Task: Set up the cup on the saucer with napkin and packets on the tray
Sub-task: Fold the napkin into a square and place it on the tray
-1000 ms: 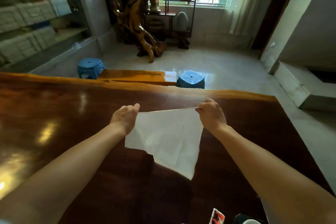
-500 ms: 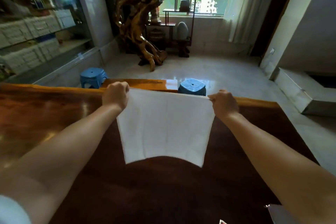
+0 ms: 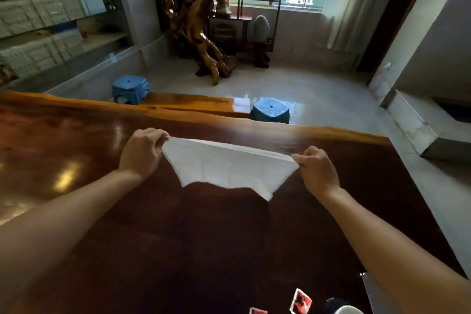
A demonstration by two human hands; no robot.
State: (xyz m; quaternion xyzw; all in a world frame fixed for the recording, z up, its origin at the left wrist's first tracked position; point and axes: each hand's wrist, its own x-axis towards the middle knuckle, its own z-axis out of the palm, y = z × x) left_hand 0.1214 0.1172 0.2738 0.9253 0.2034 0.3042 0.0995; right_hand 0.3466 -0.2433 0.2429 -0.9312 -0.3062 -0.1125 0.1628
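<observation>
**Napkin stretched between two hands above the table**

Both hands pinch the white napkin (image 3: 229, 168) by its upper corners: the left hand (image 3: 141, 154) is closed on the left corner, the right hand (image 3: 318, 169) is closed on the right corner, and the top edge runs taut between them, sloping slightly down toward the right. The cloth hangs in the air over the table, its lower edge uneven, with a point dropping lowest near the right side. It casts a dark shadow on the wood below.

Largest in view is the wooden table (image 3: 102, 160), a dark, glossy slab with a lighter, wavy far edge and bright reflections on its left part. Both bare forearms reach out over it from the near corners of the view.

Beyond the far edge, a wooden bench (image 3: 193, 104) stands between two blue stools, the left stool (image 3: 130, 89) and the right stool (image 3: 270, 111), on a pale polished floor. A gnarled root sculpture (image 3: 201, 23) rises further back beside a window.

At the near edge of the table, bottom right, two red and white packets lie on the wood: one packet (image 3: 300, 301) tilted on its corner, the other packet (image 3: 258, 311) cut off by the border. Just right of them shows a white cup rim (image 3: 349, 310) with a dark shape behind it, and a pale tray edge (image 3: 367, 285) near the right forearm.
</observation>
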